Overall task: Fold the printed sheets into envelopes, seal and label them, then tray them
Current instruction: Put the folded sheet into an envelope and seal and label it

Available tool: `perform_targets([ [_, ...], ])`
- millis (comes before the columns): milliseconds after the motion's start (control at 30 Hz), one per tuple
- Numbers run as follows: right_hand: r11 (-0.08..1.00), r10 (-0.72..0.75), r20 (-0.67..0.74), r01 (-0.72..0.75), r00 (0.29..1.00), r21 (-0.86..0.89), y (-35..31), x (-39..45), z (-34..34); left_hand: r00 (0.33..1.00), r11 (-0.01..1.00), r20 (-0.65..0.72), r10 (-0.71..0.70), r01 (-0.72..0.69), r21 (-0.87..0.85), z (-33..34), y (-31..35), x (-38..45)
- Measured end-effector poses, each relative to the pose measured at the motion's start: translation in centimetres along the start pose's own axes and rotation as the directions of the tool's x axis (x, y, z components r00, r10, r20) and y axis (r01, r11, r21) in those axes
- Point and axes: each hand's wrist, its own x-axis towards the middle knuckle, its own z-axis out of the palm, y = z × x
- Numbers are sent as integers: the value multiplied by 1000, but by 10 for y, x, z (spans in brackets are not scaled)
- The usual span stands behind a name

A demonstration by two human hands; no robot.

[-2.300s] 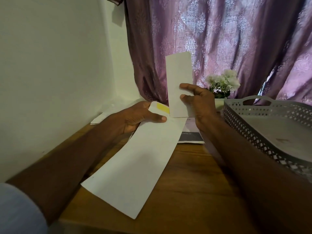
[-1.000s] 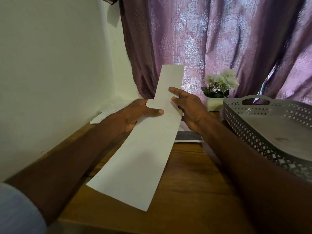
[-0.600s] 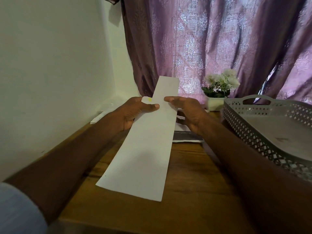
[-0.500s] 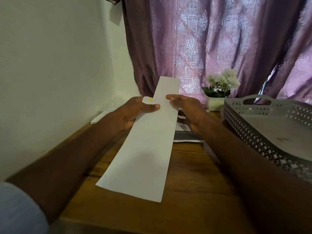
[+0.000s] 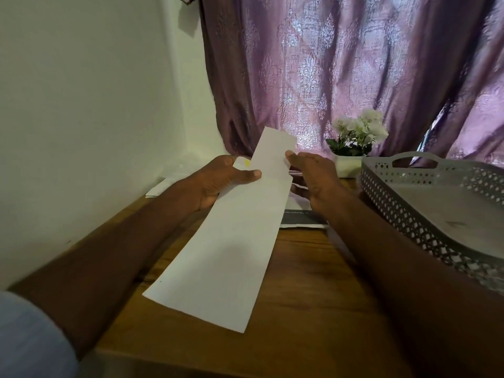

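Long white envelope (image 5: 226, 241) held in the air above the wooden table (image 5: 300, 309), slanting from its near end at lower left up toward its far end at upper right. Left hand (image 5: 218, 178) gripping the envelope's left edge toward the far end, thumb pressed flat on the top face, fingers curled underneath and out of sight. Small yellow patch (image 5: 246, 162) visible just beyond the left thumb, on a rounded white corner peeking out at the left of the envelope. Narrower folded sheet (image 5: 274, 148) sticking out past the envelope's far end, tilted a little to the right, its top edge in front of the curtain. Right hand (image 5: 313, 178) at the right edge of the sheet, fingers mostly straight, fingertips touching the paper where sheet and envelope meet; whether any finger pinches the paper, cannot tell. Loose papers with a dark printed band (image 5: 302, 216) lying flat on the table under and beyond the right hand. More white papers (image 5: 158, 189) lying at the far left, against the wall. Grey perforated tray (image 5: 395, 197) with a cut-out handle resting on the right side of the table, near the right forearm. Small white pot of white flowers (image 5: 357, 135) standing at the far edge, between the hands and the tray. Purple patterned curtain (image 5: 327, 64) hanging behind everything; plain pale wall (image 5: 81, 105) on the left. Pale sleeve (image 5: 27, 336) at the near left corner.
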Motion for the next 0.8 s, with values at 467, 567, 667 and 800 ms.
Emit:
perform_targets([
  [467, 992, 32, -170, -11, 985, 123, -7, 6, -6, 987, 993, 127, -97, 104, -55, -2, 7, -4],
  [567, 993, 7, -213, 17, 977, 114, -11, 5, -7, 988, 995, 126, -91, 95, -26, -4, 7, -4],
  [667, 984, 8, -213, 30, 977, 177, -12, 4, -8, 985, 997, 154, -78, 76, 17, -4, 7, -5],
  [800, 995, 89, -151, -82, 985, 54, -5, 5, -10, 989, 998, 135, -59, 54, 37, -2, 7, -6],
])
